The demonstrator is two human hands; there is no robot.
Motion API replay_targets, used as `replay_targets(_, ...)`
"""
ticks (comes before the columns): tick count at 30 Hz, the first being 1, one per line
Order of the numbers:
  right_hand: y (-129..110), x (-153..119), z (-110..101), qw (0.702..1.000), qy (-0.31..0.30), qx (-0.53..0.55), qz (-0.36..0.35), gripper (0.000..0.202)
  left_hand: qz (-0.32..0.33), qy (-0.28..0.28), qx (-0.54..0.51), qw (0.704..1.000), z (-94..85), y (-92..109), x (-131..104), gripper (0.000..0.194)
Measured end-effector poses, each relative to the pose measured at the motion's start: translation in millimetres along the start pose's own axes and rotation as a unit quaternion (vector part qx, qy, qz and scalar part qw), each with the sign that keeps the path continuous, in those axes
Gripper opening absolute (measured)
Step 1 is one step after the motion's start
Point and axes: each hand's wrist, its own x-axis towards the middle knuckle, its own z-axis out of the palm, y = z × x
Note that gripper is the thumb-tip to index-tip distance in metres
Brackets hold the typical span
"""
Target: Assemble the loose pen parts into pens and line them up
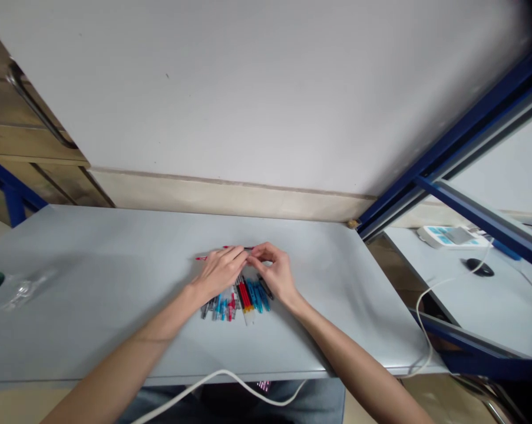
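Note:
My left hand (222, 269) and my right hand (275, 270) meet over the middle of the table. Their fingertips are pinched close together, and whatever they grip is hidden or too small to make out. Two thin red-tipped pieces like pens or refills show past the left hand, one a red tip (200, 258), the other a dark stick (248, 248) beyond the fingers. Just below the hands lies a row of pen parts: clear pieces with dark, blue and red bits (221, 307), red sticks with yellow ends (245, 297), blue barrels (257, 296) and dark pieces (266, 287) beside my right hand.
The grey table (128, 265) backs onto a pale wall. At its left edge lies a transparent bag or wrapper (22, 290) beside something green. A white cable (221, 372) crosses the front edge. Right of a blue frame (451, 118), another table carries a black mouse (479, 267) and a white device (451, 237).

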Motion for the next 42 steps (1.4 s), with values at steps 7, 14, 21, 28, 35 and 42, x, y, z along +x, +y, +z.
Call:
replay_targets(7, -13, 7, -45, 0.992, -0.043, -0.114, -0.042, 0.018, -0.062, 0.003, -0.032, 0.998, -1.2, -4, -6, 0.027)
replay_targets(14, 4, -46, -116, 0.958, -0.228, -0.170, 0.037, 0.084, -0.078, -0.053, -0.013, 0.996, -6.6, -10, -5, 0.031)
replay_targets(21, 1, -47, -114, 0.943, -0.257, -0.205, 0.045, 0.066, -0.061, -0.055, -0.054, 0.995, -1.4, -7, -3, 0.029)
replay_targets(28, -5, -19, -113, 0.913, -0.349, -0.205, 0.047, 0.074, -0.087, -0.049, -0.071, 0.992, -1.1, -12, -3, 0.032)
replay_targets(35, 4, -22, -115, 0.935, -0.281, -0.200, 0.083, 0.057, -0.138, -0.013, -0.073, 0.988, 6.5, -15, -4, 0.030)
replay_targets(42, 0, -29, -119, 0.934, -0.243, -0.255, 0.053, 0.017, -0.136, 0.012, -0.105, 0.985, 12.7, -14, -5, 0.028)
